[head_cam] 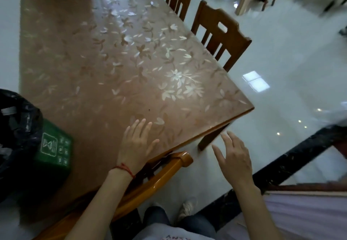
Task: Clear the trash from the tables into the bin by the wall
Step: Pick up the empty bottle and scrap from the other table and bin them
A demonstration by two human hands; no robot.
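A wooden table (105, 55) with a flower-patterned clear cover fills the middle of the head view. I see no trash on its top. A green bin (54, 151) lined with a black bag (16, 127) stands at the table's near left corner. My left hand (137, 144) hovers over the table's near edge with straight fingers and holds nothing. My right hand (234, 157) hangs to the right of the table corner, over the floor, fingers spread and empty.
A wooden chair (165, 172) is pushed in below my left hand. Two more chairs (219, 35) line the table's right side. Glossy white floor (281, 98) spreads to the right, with a black strip (293, 157). Other furniture stands at the back right.
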